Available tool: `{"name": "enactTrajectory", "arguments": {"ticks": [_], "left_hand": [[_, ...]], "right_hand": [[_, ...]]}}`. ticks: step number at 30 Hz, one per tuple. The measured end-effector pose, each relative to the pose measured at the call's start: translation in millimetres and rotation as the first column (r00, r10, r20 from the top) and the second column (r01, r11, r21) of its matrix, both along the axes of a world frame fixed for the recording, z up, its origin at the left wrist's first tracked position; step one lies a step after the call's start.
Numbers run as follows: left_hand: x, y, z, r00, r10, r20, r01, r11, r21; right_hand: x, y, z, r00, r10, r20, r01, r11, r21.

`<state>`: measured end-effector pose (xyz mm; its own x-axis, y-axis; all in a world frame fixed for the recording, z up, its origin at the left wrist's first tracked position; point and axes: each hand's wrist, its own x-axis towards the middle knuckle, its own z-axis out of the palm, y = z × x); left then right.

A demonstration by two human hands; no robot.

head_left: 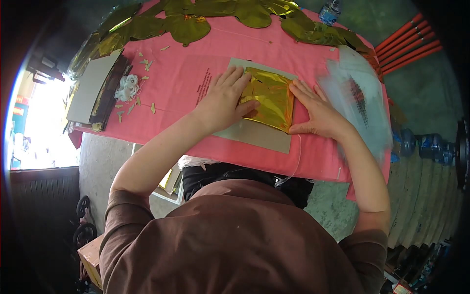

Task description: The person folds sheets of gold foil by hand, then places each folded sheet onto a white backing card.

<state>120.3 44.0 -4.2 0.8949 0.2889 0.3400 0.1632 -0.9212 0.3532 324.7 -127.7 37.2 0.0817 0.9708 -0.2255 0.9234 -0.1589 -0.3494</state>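
A folded gold foil sheet (272, 102) lies flat on a grey cardboard piece (262, 138) in the middle of the table. My left hand (224, 98) rests on the foil's left part, its fingers stretched out and the thumb apart. Along the foil's right edge lies my right hand (317, 111), with fingers extended and thumb spread near the lower corner. Neither hand grips anything. A thin white string (299, 157) trails from near that corner over the table's front edge. Beside my left hand, a clear plastic bag (188, 81) with printed text lies on the cloth.
A pink cloth (161, 117) covers the table. Gold foil pieces (188, 29) line its far edge, near a plastic bottle (330, 12). At left are a cardboard stack (93, 88), white string (128, 88) and small pale strips (153, 108). Clear bags (362, 98) are piled at right.
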Motion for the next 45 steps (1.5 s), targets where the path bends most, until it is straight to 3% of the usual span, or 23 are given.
{"name": "enactTrajectory", "arguments": {"ticks": [1, 7, 22, 35, 41, 43, 45], "left_hand": [[-2, -3, 0, 0.996, 0.029, -0.081, -0.030, 0.999, -0.017], [-2, -11, 8, 0.978, 0.023, -0.207, -0.037, 0.997, -0.061], [1, -24, 7, 0.979, 0.007, -0.205, 0.002, 0.999, 0.047], [-3, -31, -2, 0.991, -0.026, -0.133, 0.027, 1.000, 0.007], [-8, -28, 1, 0.997, -0.002, -0.080, 0.006, 0.999, 0.050], [-13, -26, 6, 0.989, 0.011, -0.146, 0.007, 0.992, 0.125], [-17, -22, 6, 0.989, 0.019, -0.144, -0.005, 0.995, 0.096]], "right_hand": [[0, 0, -1, 1.000, -0.003, 0.008, 0.003, 1.000, 0.002], [3, -1, -6, 1.000, 0.020, -0.007, -0.020, 1.000, 0.014], [-18, 7, -8, 0.999, 0.028, -0.020, -0.027, 0.999, 0.021], [-67, 32, -12, 0.997, -0.027, -0.068, 0.031, 0.998, 0.058], [-77, 32, -6, 0.999, -0.018, 0.051, 0.014, 0.997, 0.082], [-81, 32, 0, 0.994, -0.061, 0.087, 0.057, 0.997, 0.053], [-80, 32, -3, 0.993, -0.061, 0.100, 0.053, 0.996, 0.073]]}}
